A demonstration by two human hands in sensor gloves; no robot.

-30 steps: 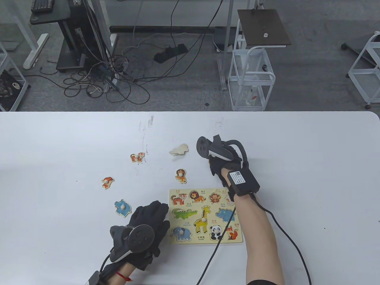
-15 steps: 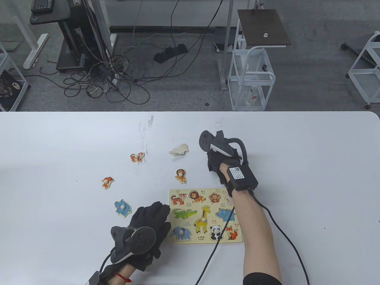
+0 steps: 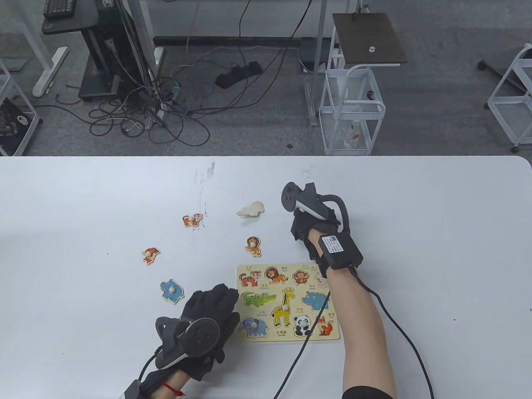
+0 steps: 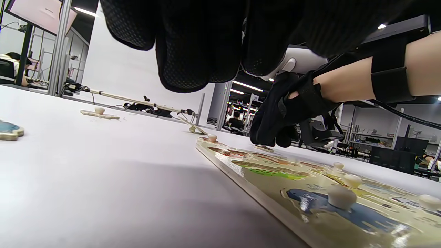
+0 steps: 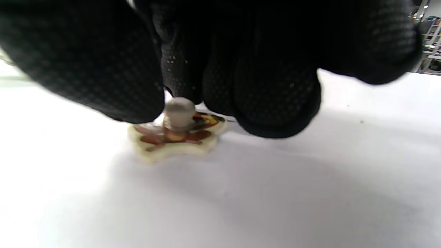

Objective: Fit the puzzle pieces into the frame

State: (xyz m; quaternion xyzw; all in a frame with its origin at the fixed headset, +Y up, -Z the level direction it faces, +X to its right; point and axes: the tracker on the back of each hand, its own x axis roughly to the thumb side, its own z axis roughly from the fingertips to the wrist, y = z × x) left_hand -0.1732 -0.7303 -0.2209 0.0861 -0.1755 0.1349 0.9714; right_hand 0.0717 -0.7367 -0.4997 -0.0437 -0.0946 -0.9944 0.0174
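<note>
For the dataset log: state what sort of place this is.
Probably a lab or office workspace used for recording: a white table, tangled cables on grey carpet, wire carts, and rows of workstations behind in the left wrist view.

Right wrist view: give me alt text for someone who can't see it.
Black gloved fingers of the right hand hang from the top, closing around the pale knob of a small brown-and-cream puzzle piece lying flat on the white table. Whether they already pinch the knob is unclear; the picture is blurred.

Beyond the white bench's (image 3: 415, 199) far edge lies grey carpet (image 3: 257, 116) strewn with black cables (image 3: 166, 112). A white wire cart (image 3: 351, 110) stands beside a brown side table (image 3: 368, 39).
</note>
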